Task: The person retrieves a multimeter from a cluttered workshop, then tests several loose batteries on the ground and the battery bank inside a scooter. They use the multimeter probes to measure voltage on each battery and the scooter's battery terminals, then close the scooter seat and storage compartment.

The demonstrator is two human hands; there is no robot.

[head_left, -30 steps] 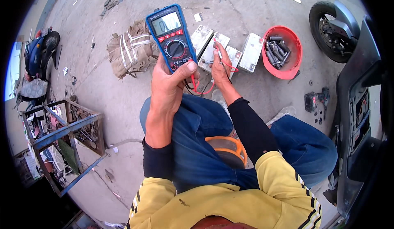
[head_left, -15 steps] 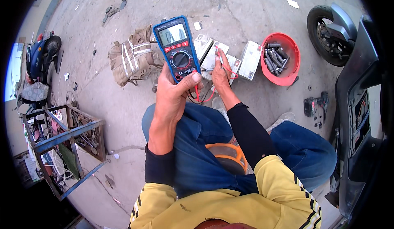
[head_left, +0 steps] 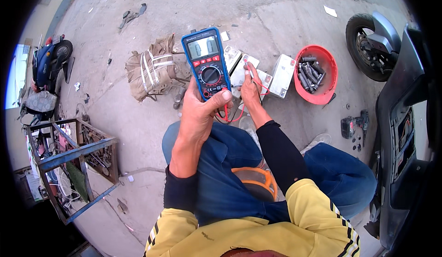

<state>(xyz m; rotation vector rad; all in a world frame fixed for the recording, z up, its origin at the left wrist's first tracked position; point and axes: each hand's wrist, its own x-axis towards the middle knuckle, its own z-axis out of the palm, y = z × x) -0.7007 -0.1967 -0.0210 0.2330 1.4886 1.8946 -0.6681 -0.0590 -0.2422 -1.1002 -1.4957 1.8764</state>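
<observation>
My left hand [head_left: 198,114] is wrapped round the lower end of a blue-edged digital multimeter [head_left: 211,75], its lit screen facing up at me and the thumb lying across the lower right corner. Red and black test leads loop from its bottom end toward my right hand [head_left: 251,93]. That hand is closed round a thin red test probe [head_left: 246,65], pointed at the top of a pale block-shaped battery [head_left: 238,76]. Whether the tip touches a terminal is too small to tell, and my fingers hide where the black lead ends. Another battery [head_left: 281,76] stands just to the right.
A red bowl-shaped container [head_left: 332,82] holds several metal sockets. Right of it are a scooter wheel [head_left: 359,45], dark body panels [head_left: 391,119] and a cordless drill [head_left: 357,126]. A strapped brown bundle [head_left: 142,70] and a rusty metal frame [head_left: 78,155] lie to the left.
The whole view has shifted a little, with the scene sitting lower. My left hand has brought the multimeter slightly to the right. My right hand stays over the batteries with the probe.
</observation>
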